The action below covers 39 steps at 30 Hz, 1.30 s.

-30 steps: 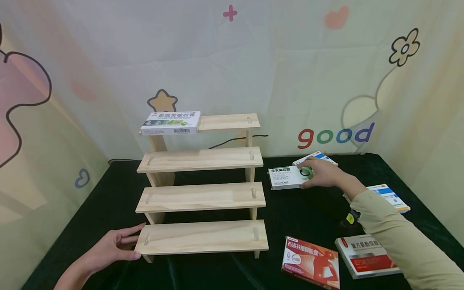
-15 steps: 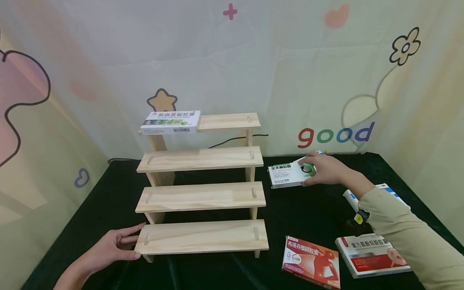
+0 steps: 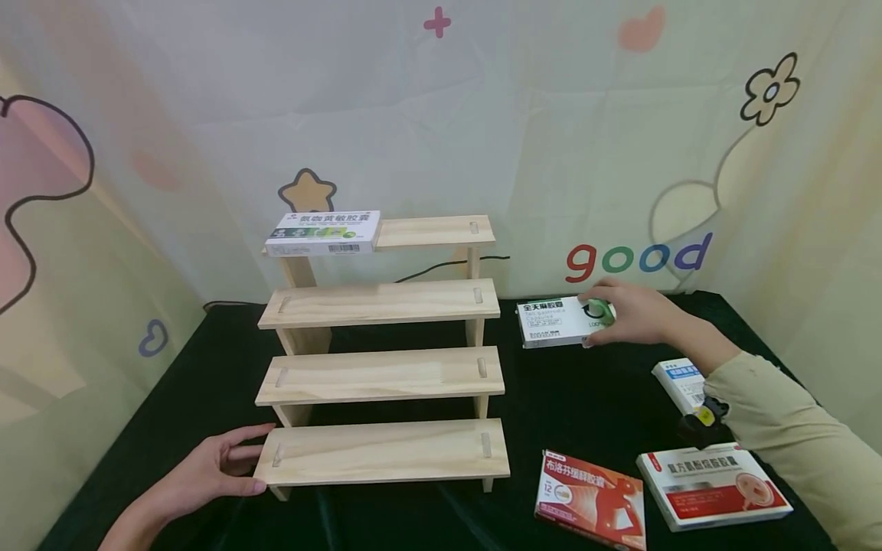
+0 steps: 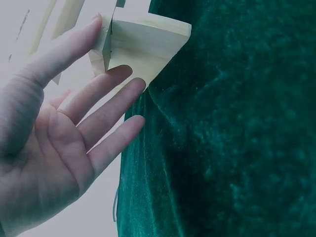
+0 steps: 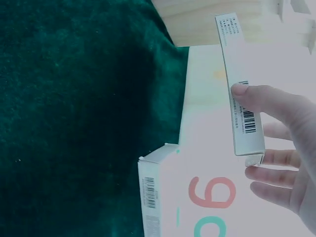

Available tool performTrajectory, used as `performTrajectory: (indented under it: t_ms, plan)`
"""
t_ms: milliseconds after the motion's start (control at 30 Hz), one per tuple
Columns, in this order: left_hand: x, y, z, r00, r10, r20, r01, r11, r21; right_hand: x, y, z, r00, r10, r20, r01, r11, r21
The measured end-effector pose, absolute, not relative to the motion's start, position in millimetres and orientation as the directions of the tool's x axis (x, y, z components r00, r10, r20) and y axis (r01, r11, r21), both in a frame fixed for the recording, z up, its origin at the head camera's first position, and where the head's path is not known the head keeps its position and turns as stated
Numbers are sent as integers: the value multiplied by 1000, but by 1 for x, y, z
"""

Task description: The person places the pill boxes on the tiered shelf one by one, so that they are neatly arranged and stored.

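My right hand (image 3: pixel 637 310) pinches the end of a white-and-green medicine box (image 3: pixel 554 321) at the back right. In the right wrist view, the thumb lies on the barcode side of this medicine box (image 5: pixel 242 94). My left hand (image 3: pixel 200 474) holds the left end of the bottom step of a wooden stepped rack (image 3: pixel 386 451), thumb at the front corner and forefinger at the rear one. The left wrist view shows its other fingers (image 4: pixel 111 111) extended beside the rack's leg. A white-and-green capsule box (image 3: pixel 324 233) lies on the top step's left half.
A red medicine box (image 3: pixel 591 497) and a white-and-red one (image 3: pixel 713 486) lie at the front right on the dark green cloth (image 3: pixel 586 413). Behind them, a white-and-blue box (image 3: pixel 681 383) is partly covered by the right sleeve. Another box (image 5: pixel 150 197) shows beyond the held one.
My right hand has moved back and to the right with the white-and-green medicine box, now overlapping the box behind it. The left hand and rack stay put.
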<state>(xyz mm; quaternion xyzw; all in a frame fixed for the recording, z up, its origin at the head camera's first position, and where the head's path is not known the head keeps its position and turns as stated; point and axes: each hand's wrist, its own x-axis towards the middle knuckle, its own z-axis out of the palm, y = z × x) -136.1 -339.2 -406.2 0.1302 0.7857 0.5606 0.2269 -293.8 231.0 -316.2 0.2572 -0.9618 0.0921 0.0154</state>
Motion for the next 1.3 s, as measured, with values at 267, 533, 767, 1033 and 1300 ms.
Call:
performTrajectory:
  t_ms: [267,533,767,1033,1300]
  plan:
    - [-136,-339,-404,-868,438,-234,-75,351,933,-292,236,-298,-858,-502,110,-513,846,-147]
    - [-138,-337,-404,-864,451,-224,-67,336,939,-289,237,-284,-846,-512,150,-529,842,-108]
    - [-138,-337,-405,-858,457,-234,-75,340,937,-285,239,-275,-844,-508,171,-530,839,-124]
    - [-139,-335,-405,-860,453,-235,-74,345,936,-287,240,-264,-838,-492,238,-526,844,-106]
    - [-138,-336,-405,-862,449,-234,-74,346,935,-287,234,-242,-840,-491,231,-518,852,-74]
